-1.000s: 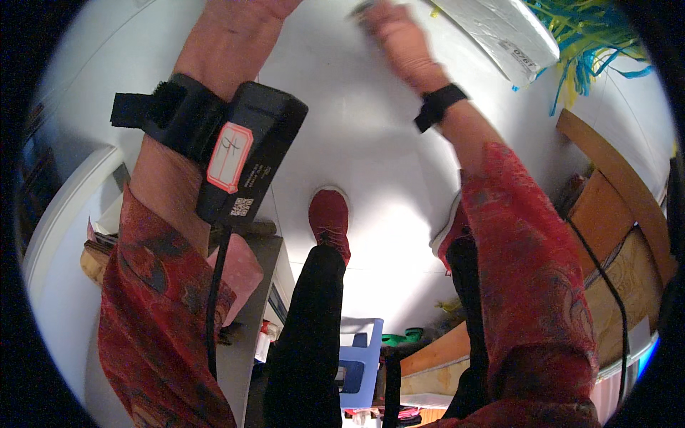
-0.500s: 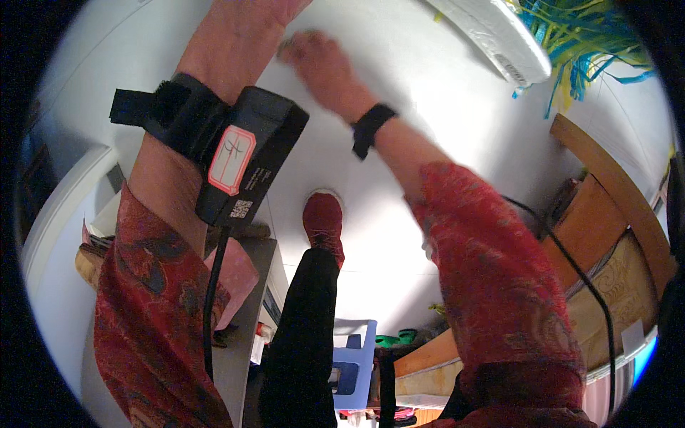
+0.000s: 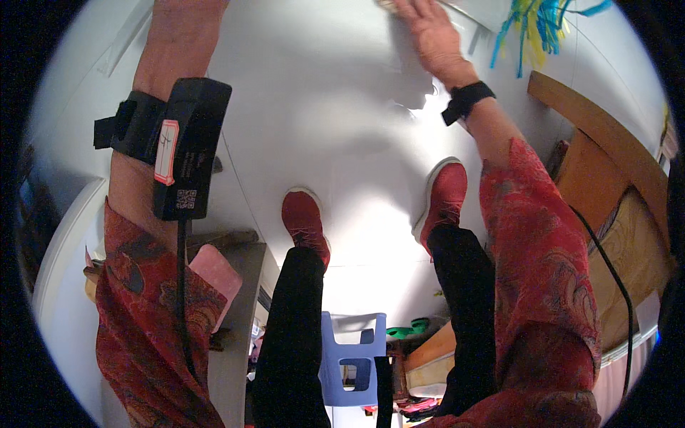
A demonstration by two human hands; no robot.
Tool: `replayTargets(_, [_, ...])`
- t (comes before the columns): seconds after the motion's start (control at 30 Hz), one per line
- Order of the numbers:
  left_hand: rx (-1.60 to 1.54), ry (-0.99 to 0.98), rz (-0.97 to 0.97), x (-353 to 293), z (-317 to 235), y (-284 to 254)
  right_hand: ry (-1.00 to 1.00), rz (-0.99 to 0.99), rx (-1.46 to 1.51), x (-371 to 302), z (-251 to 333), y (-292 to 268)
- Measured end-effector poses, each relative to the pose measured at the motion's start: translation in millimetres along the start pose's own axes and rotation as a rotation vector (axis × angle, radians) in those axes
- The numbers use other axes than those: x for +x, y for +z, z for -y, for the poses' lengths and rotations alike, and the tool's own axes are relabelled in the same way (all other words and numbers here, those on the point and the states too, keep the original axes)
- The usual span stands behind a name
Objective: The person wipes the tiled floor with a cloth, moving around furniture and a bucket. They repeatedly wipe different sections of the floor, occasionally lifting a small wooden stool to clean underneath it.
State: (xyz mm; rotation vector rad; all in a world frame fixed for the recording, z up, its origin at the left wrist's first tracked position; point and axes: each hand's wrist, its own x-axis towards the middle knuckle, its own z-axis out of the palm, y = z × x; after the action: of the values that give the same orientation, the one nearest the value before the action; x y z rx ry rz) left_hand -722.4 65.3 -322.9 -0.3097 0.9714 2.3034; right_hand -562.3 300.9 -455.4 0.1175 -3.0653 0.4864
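Note:
My right hand [image 3: 433, 39], with a black strap [image 3: 467, 102] round its wrist, reaches over the pale, glossy floor near the top edge. Its fingers point up and left. At the fingertips shows a small beige thing [image 3: 387, 6], cut off by the picture's edge and too little visible to name. My left forearm [image 3: 182, 43] runs out of the top of the picture, so the fingers of my left hand are hidden. Strapped to that arm is a black box [image 3: 195, 146] with a red-edged label and a cable.
Blue and yellow streamers [image 3: 540, 32] hang at the upper right. A curved wooden furniture frame [image 3: 599, 121] stands right. Below are a blue plastic stool [image 3: 353, 364] and green objects [image 3: 410, 328]. A grey ledge [image 3: 242, 307] with a pink piece [image 3: 217, 274] lies left. My red shoes [image 3: 303, 214] stand on the floor.
My right hand has moved up and to the right, and my left arm has swung left. The view has shifted; both feet show now, where only one showed before. The white slab has mostly left the picture.

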Motion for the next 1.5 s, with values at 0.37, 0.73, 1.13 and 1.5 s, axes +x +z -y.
replayTargets(0.37, [0.097, 0.124, 0.011, -0.8, 4.8, 11.1, 0.302, -0.09, -0.121, -29.0, -25.0, -17.1])
replayTargets(0.73, [0.698, 0.205, 0.029, -47.7, 31.6, 97.6, -0.159, 0.089, -0.13, -74.1, 72.1, -60.7])
replayTargets(1.13, [1.394, 0.194, 0.116, -61.4, 23.1, 49.8, 0.708, 0.113, -0.363, -215.1, -112.3, -83.3])
replayTargets(1.5, [1.32, 0.061, 0.228, -69.4, 24.4, 41.9, 0.263, -0.111, -0.103, -75.2, 59.9, -49.9])
